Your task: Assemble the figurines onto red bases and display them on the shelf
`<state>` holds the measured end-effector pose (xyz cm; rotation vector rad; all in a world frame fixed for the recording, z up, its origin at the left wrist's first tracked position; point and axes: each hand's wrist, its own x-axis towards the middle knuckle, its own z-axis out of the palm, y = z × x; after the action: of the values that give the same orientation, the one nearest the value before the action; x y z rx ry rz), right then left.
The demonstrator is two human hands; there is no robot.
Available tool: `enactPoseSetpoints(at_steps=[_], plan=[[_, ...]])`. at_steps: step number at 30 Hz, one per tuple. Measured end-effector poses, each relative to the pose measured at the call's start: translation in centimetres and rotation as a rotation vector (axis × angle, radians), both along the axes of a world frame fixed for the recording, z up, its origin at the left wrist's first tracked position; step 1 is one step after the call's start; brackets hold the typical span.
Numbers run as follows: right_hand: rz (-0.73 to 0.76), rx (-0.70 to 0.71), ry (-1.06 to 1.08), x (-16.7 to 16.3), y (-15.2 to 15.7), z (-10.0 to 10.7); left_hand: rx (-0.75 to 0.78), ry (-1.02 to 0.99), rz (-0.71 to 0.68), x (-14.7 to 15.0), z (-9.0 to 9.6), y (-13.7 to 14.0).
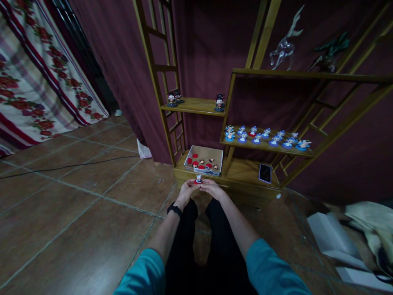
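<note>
Between both hands I hold a small figurine (199,179) with a white upper part and a red round base. My left hand (186,191) has its fingers closed on the left side of that base. From the other side, my right hand (211,188) grips it too. Just beyond the hands, a shallow open box (221,157) holds several red discs (201,167) and several small dark-haired figure pieces (215,166). The underside of the figurine is hidden by my fingers.
A wooden display shelf (196,104) stands ahead, with several blue-and-white figurines (257,138) on its right tier and three dark figurines (219,102) on the left one. A phone (265,173) lies low right. White boxes (331,237) sit on the floor at right; a cable (70,164) crosses the tiles.
</note>
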<state>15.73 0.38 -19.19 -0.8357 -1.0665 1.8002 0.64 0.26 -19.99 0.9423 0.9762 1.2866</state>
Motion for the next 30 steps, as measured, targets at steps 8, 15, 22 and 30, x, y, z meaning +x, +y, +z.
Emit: enactPoseSetpoints(at_steps=[8,15,22,30], plan=[[-0.047,-0.017,-0.047,-0.2,0.4,-0.7,-0.035,-0.069,-0.058,0.0,0.3,0.0],[-0.067,-0.04,-0.032,-0.3,0.5,-0.8,-0.042,-0.091,-0.049,0.0,0.3,-0.1],[-0.064,-0.051,-0.004,-0.3,0.3,-0.5,0.005,-0.054,-0.026,0.0,-0.3,0.1],[-0.094,-0.096,0.007,-0.3,0.5,-1.0,0.027,-0.003,0.046,0.1,-0.8,0.2]])
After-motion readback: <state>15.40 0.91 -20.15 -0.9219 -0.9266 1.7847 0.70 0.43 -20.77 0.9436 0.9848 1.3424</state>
